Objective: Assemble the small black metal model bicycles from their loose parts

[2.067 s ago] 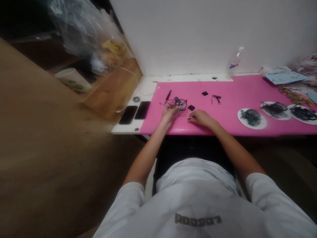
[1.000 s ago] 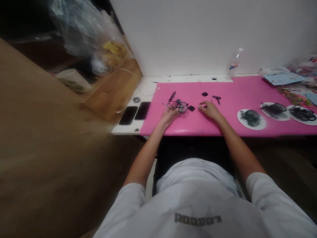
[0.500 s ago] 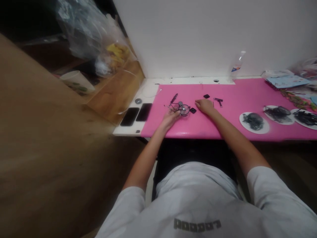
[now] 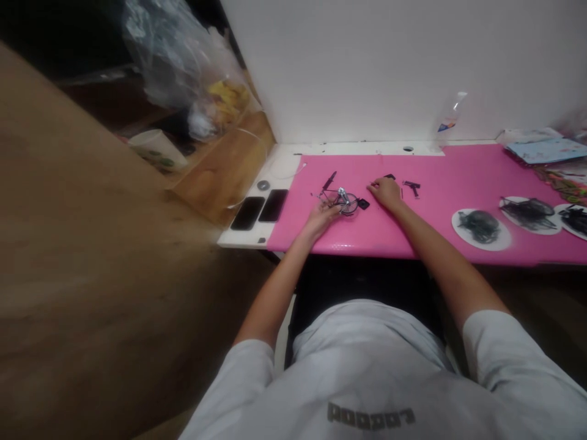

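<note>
My left hand [image 4: 323, 219] is closed on a miniature bicycle [image 4: 347, 203], partly assembled, with a thin dark frame and a spoked wheel on its right side. The thumb and fingers grip it low, near the wheel, just above the pink mat [image 4: 348, 235]. To the right of the wheel lies a small black square piece [image 4: 363, 204]. My right hand [image 4: 386, 192] is over the mat with its fingertips pinched together; anything between them is too small to make out. Behind that hand a second black piece [image 4: 389, 176] is partly covered.
A dark pistol-shaped tool [image 4: 413, 187] lies right of my right hand. White plates [image 4: 501, 240] with dark thin parts stand farther right. Two phones [image 4: 274, 205] lie at the left table end. A clear bottle [image 4: 452, 114] stands by the wall, near papers [image 4: 545, 150].
The view has shifted slightly, moving the table contents to the right. My right hand has moved a little toward the far black piece, now partly covering it. My left hand keeps its grip on the bicycle.
</note>
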Demonstrator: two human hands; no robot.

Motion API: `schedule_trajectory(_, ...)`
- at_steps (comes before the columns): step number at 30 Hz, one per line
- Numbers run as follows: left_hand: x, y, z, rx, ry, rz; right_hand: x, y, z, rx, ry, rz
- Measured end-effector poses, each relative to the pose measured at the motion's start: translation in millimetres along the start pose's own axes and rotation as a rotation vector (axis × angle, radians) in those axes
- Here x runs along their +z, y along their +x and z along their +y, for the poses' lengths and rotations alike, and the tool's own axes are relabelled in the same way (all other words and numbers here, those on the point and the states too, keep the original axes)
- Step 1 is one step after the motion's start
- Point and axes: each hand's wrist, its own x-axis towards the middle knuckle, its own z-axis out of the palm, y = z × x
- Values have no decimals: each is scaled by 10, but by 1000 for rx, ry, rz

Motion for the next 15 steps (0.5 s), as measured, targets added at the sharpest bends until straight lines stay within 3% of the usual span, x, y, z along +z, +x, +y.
schedule_trajectory(10,24,-5,6,3,-2,13,97,112,-83,15,-137,0)
schedule_trajectory(15,20,4,-6,16,-3,4,101,63,-87,59,-76,71)
